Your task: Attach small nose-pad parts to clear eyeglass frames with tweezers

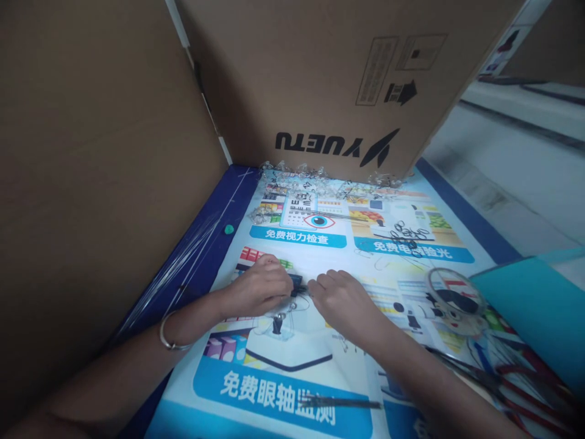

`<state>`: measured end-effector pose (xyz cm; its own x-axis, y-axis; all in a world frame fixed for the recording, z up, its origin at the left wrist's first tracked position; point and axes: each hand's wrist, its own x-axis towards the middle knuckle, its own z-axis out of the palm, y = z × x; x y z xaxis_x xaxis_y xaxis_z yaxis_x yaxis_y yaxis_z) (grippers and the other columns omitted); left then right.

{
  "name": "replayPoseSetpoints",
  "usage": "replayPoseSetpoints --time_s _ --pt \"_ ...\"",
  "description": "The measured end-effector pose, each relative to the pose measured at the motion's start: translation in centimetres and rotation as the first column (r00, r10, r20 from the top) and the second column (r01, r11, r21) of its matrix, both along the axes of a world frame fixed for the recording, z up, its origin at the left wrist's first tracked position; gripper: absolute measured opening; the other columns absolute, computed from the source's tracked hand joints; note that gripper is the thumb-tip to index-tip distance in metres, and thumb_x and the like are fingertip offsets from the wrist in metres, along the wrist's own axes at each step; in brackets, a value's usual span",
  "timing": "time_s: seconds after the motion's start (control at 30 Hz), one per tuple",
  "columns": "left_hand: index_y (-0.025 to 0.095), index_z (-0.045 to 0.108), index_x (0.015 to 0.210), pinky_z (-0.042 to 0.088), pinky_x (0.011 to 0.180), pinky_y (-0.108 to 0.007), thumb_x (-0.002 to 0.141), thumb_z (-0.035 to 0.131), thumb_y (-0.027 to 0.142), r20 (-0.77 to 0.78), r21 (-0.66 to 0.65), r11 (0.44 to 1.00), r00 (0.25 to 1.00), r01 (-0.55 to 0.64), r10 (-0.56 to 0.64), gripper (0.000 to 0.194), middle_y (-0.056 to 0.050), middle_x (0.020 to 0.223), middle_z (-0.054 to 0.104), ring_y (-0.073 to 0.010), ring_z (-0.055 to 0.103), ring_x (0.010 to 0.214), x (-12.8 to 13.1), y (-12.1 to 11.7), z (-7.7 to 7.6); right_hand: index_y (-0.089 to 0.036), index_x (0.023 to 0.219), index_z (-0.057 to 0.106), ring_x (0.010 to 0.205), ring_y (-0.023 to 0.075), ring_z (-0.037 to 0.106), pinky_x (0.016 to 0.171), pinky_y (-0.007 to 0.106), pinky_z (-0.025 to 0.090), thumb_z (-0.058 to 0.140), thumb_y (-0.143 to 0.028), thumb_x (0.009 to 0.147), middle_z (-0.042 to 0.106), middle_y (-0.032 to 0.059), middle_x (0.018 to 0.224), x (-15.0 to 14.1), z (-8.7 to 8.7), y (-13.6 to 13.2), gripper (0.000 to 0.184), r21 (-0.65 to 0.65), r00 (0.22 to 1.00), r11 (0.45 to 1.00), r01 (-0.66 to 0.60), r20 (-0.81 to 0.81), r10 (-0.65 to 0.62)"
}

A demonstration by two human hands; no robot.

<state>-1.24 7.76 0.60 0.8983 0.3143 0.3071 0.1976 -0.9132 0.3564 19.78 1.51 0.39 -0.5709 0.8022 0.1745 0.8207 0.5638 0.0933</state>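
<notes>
Bracelet (167, 332) on left wrist. Left hand (264, 285): fingers curled inward, cannot tell what they grip. Beaded wire (292, 308) just below its fingertips, over the poster (315, 335). Right hand (340, 299): fingers likewise curled, contents hidden, near left fingertips. Black rings (409, 235) beyond; red-handled scissors (498, 384) far right.

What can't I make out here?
In the head view:
- What, if anything, the left hand and right hand pinch: hidden by the hands themselves.
- Clear pieces by the cardboard: too small to distinguish.
- Red-handled scissors: blurred at lower right.
- Lower-right poster panel: cut off by the bottom edge.
</notes>
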Motion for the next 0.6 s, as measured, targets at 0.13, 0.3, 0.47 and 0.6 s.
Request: replayPoseSetpoints --time_s 0.13,0.3,0.47,0.6 --pt "0.018 0.060 0.090 0.039 0.088 -0.033 0.084 0.048 0.014 0.005 -0.071 0.988 0.991 0.134 -0.134 0.014 -0.006 0.094 0.065 -0.0159 0.056 0.091 -0.5 0.7 0.4 -0.017 0.073 0.053 0.064 0.0158 0.042 0.059 0.031 0.021 0.046 -0.009 0.080 0.054 0.0025 0.068 0.1 -0.1 0.1 0.013 0.015 1.000 1.000 0.002 -0.005 -0.002" --pt "0.016 0.063 0.096 0.047 0.084 -0.026 0.085 0.047 0.015 -0.003 -0.282 0.941 0.981 0.185 -0.194 0.020 -0.010 0.101 0.064 -0.0148 0.058 0.097 -1.1 1.3 1.4 -0.017 0.072 0.052 0.065 0.0159 0.042 0.060 0.030 0.022 0.047 -0.008 0.079 0.053 0.0026 0.067 0.2 -0.2 0.2 0.013 0.020 1.000 1.000 0.005 -0.019 -0.004" --pt "0.018 0.064 0.095 0.047 0.085 -0.028 0.085 0.048 0.017 -0.019 -0.283 0.946 0.985 0.157 -0.169 0.019 -0.010 0.099 0.065 -0.0155 0.059 0.096 -1.1 1.3 1.8 -0.017 0.073 0.054 0.067 0.0160 0.044 0.062 0.030 0.023 0.047 -0.012 0.081 0.054 0.0027 0.069 0.2 -0.2 0.3 0.012 0.003 0.999 1.000 0.031 -0.045 -0.031" --pt "0.017 0.064 0.090 0.048 0.079 -0.028 0.085 0.048 0.020 0.016 -0.216 0.969 0.993 0.120 -0.119 0.017 -0.008 0.088 0.067 -0.0155 0.060 0.086 -1.0 1.1 1.3 -0.016 0.076 0.057 0.071 0.0160 0.046 0.065 0.029 0.026 0.047 -0.018 0.083 0.055 0.0036 0.070 0.1 -0.6 0.5 0.012 0.024 0.989 0.995 0.096 -0.112 -0.093"
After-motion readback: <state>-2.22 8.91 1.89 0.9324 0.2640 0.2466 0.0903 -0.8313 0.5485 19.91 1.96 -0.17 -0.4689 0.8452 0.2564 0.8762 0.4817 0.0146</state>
